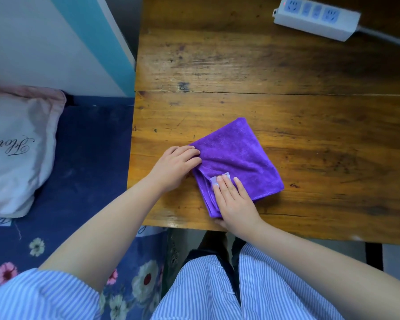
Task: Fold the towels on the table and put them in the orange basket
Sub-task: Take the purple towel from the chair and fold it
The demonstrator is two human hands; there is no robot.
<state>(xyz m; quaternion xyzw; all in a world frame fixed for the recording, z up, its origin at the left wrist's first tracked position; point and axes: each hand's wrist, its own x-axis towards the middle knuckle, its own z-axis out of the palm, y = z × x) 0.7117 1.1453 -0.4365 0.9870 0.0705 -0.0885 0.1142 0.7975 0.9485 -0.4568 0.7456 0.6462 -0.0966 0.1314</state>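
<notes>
One purple towel [236,158] lies folded on the tabletop [286,100] under my hands. My left hand [176,167] pinches its corner; my right hand [234,202] presses flat, fingers straight. It looks soft, light and floppy, so I'd grip the stacked edges. No basket in sight.

— What is the person wearing?

— A shirt [217,289] with fine blue and white vertical stripes. It has short sleeves: the left sleeve [39,296] ends above the elbow, and both forearms are bare.

— Any fastening?

— A placket runs down the front with small white buttons, and the cloth parts a little there, showing something dark beneath.

— Anything on the hands?

— The left hand [176,165] and right hand [234,202] wear no gloves, rings or watch. The nails are short and plain.
</notes>
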